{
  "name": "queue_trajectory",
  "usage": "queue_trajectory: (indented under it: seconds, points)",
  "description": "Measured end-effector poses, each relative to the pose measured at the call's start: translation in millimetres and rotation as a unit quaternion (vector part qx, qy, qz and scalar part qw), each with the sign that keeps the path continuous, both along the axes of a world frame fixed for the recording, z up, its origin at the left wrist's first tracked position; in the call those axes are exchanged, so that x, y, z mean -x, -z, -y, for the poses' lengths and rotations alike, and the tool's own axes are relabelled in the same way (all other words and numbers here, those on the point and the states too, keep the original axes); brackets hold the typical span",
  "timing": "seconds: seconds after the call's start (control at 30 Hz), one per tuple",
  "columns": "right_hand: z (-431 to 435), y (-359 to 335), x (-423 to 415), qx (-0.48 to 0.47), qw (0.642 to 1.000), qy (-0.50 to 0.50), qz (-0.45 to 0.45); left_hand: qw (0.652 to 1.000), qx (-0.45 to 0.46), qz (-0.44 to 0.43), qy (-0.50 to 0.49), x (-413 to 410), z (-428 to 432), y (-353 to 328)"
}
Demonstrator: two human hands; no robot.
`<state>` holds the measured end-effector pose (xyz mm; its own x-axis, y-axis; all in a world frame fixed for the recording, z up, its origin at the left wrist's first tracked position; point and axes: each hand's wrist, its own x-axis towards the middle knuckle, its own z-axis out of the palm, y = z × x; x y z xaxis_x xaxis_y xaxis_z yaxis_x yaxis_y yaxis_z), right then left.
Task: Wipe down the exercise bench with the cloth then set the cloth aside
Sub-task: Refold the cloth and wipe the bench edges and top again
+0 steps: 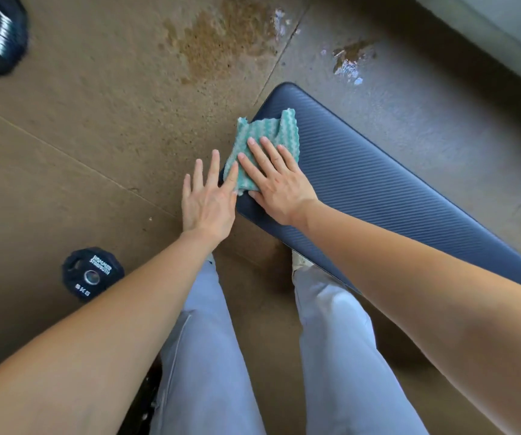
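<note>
Pressed flat, fingers spread, right hand (pixel 279 183) on crumpled teal wavy-striped cloth (pixel 265 142) atop ribbed navy bench (pixel 378 183); left hand (pixel 207 199) open, touching cloth's edge; bench's near end cut off.

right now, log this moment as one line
phase: wiping | right hand flat on cloth | cloth on bench end | left hand open beside bench

Both arms reach forward and down. The right hand (pixel 279 183) lies flat, fingers spread, palm down; the left hand (pixel 207 199) is open, fingers extended alongside.
</note>
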<state>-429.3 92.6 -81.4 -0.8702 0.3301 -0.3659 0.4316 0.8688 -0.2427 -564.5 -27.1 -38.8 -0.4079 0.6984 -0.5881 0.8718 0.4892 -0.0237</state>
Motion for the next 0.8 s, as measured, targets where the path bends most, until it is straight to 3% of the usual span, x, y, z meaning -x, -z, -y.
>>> queue_trajectory:
  seconds: [0.23, 0.43, 0.6, 0.73, 0.8]
  points:
    - [-51, 1, 35, -0.033, 0.995, 0.092, 0.023, 0.984, -0.056, 0.168, 0.011, 58, -86, 19]
    - [-92, -42, 79, 0.124, 0.957, 0.256, 0.062, 0.936, -0.106, 0.335, -0.023, 115, -130, -8]
    - [-104, -129, 114, 0.244, 0.855, 0.457, 0.006, 0.911, -0.131, 0.38, -0.096, 157, -141, -95]
    - [-86, -213, 121, 0.375, 0.709, 0.584, -0.124, 0.884, -0.138, 0.412, -0.174, 182, -137, -177]
    - [-76, -250, 123, 0.435, 0.637, 0.613, -0.169, 0.839, -0.129, 0.46, -0.261, 190, -137, -215]
